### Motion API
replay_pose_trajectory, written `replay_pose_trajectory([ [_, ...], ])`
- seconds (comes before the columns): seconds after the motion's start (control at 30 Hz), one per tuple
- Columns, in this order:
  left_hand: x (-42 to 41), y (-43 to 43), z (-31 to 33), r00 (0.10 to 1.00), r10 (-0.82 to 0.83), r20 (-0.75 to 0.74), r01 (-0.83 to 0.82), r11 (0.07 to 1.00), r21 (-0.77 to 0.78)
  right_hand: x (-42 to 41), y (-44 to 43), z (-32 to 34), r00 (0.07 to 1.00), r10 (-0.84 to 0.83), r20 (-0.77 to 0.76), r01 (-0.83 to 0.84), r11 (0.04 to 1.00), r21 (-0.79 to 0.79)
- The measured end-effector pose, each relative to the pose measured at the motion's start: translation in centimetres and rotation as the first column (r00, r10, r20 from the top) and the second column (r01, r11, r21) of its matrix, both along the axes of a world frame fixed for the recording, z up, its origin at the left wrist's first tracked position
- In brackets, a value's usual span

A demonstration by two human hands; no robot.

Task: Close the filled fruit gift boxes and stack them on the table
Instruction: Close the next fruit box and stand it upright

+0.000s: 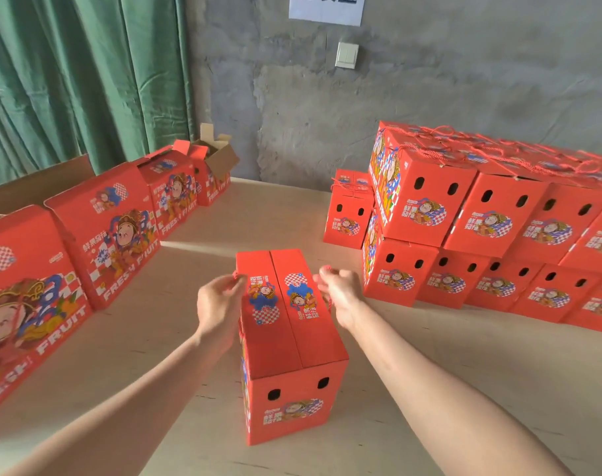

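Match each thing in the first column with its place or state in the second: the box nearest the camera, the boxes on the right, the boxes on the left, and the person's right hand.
Column one:
1. nearest box
2. boxes on the right
3. boxes on the left
4. right hand

Column two:
A. in a row, flaps up
B. pinches a red cord
C. stacked two tiers high
D. stands alone mid-table, top flaps folded shut

Pairs: 1-D, 2-C, 3-A, 4-B.
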State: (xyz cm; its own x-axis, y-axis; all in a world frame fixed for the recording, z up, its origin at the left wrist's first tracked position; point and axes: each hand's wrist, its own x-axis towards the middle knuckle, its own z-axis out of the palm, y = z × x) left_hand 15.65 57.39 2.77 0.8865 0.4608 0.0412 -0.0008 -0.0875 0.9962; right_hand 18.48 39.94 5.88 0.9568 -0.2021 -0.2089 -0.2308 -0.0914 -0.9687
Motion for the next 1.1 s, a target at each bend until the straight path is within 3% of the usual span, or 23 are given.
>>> replay_pose_trajectory([
  [0.13,1.1,0.1,5.2,0.967,-0.196,0.162,0.125,0.922,0.365,0.1,1.4,5.4,0.957,0.253,0.143,-0.277,0.942,0.191],
  [0.27,1.2,-0.3,9.2,0.912,-0.333,0.241,0.095,0.741,0.665,0.1,3.3,8.0,0.895,0.445,0.024,-0.438,0.869,0.228],
  [0.33,1.0,0.3,9.3,0.902,-0.351,0.25,0.059,0.676,0.734,-0.3,3.5,8.0,0.856,0.515,-0.042,-0.485,0.83,0.276],
  [0.4,0.8,1.3,7.8,0.918,-0.321,0.234,0.064,0.701,0.71,-0.6,3.4,7.7,0.83,0.552,-0.081,-0.505,0.804,0.313],
  [0.5,-0.2,2.1,3.8,0.963,-0.252,0.091,0.133,0.745,0.654,0.0,3.4,8.5,0.868,0.489,-0.088,-0.436,0.835,0.336],
  [0.6,-1.3,1.7,0.4,0.946,-0.324,0.016,0.232,0.711,0.663,0.7,3.9,10.2,0.905,0.422,-0.058,-0.409,0.898,0.16],
  [0.73,-0.9,1.7,0.2,0.935,-0.353,0.031,0.244,0.704,0.667,1.3,4.9,11.6,0.921,0.39,-0.013,-0.39,0.921,0.006],
  [0.9,-0.6,1.7,3.3,0.903,-0.399,0.161,0.217,0.746,0.63,2.0,5.2,15.3,0.929,0.344,0.14,-0.342,0.939,-0.038],
  [1.0,-0.5,1.4,5.9,0.84,-0.466,0.277,0.251,0.786,0.564,2.2,5.2,18.4,0.908,0.304,0.287,-0.306,0.951,-0.039],
  [1.1,0.5,1.4,7.6,0.776,-0.571,0.268,0.353,0.746,0.565,2.6,5.1,20.5,0.877,0.253,0.409,-0.248,0.967,-0.066],
])
